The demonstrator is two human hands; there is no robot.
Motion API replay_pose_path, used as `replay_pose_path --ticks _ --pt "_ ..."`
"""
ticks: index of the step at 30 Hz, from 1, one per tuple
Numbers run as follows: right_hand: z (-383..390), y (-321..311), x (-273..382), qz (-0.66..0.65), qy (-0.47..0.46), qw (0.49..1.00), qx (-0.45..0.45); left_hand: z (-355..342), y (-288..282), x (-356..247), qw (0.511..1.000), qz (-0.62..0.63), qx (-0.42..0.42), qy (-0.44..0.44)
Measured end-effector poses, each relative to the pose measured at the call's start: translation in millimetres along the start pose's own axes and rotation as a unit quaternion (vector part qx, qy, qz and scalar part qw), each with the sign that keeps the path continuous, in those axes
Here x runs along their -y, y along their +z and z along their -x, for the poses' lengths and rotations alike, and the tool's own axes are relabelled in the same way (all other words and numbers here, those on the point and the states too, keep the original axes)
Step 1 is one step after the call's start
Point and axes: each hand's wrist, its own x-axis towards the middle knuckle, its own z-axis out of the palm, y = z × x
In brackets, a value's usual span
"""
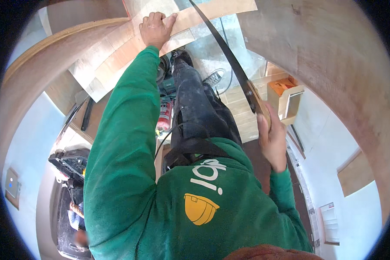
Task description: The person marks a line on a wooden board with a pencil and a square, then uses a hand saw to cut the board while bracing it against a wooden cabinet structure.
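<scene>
My right hand (pixel 273 136) is wrapped around the wooden handle (pixel 261 104) of a hand saw (pixel 227 52). The long dark blade slants up and to the left, past the top of the view. Across the far end runs a pale plywood strip (pixel 195 15), and the blade passes over it near the top edge. My left hand (pixel 156 29) bears down on this strip to the left of the blade, fingers bent and thumb out to the side. Whether the teeth touch the wood cannot be made out.
Below the strip are my legs and a sneaker (pixel 214 77), a red canister (pixel 164 115) and a dark green power tool (pixel 167 86). A cable (pixel 229 73) lies nearby. A box with orange contents (pixel 286 89) stands right. A black tool case (pixel 71 162) and another person (pixel 78 219) are lower left.
</scene>
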Motion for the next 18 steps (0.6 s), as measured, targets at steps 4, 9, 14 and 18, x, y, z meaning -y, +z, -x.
replay_pose_path --ticks 4,9,14,18 --pt "-78 40 1 -0.004 -0.132 0.99 -0.047 2 9 4 1.0 0.021 0.001 -0.002" --pt "-176 89 28 -0.03 -0.122 0.99 -0.066 -1 12 5 1.0 0.024 0.0 0.006" --pt "-185 101 37 0.0 -0.11 0.991 -0.075 4 6 1 0.999 0.034 0.011 0.005" --pt "-106 70 24 -0.011 -0.077 0.996 -0.042 2 1 1 1.0 0.025 0.016 -0.008"
